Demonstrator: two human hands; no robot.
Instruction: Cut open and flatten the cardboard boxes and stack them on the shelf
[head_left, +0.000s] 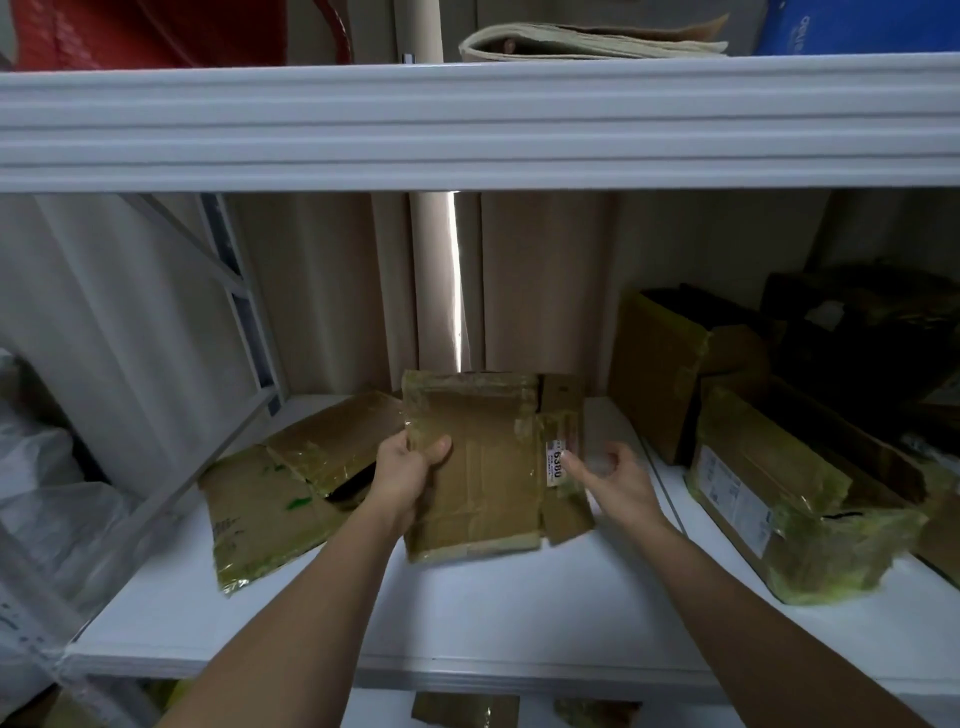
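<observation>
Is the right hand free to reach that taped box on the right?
Probably yes: the right hand is open, holding nothing, and bare shelf lies between it and the taped box.

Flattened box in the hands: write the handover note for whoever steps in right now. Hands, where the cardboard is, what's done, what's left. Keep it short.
Left hand grips the flattened box at its left edge, thumb on top, holding it over the white shelf.
Right hand is open, a fingertip at the box's white label.
Done: flattened cardboard already lies on the shelf to the left; the held box is flat.
Left: lay the held box on that pile. At least two taped boxes still stand unflattened on the right, the near one and one behind it; these need cutting open, flattening and stacking.
</observation>
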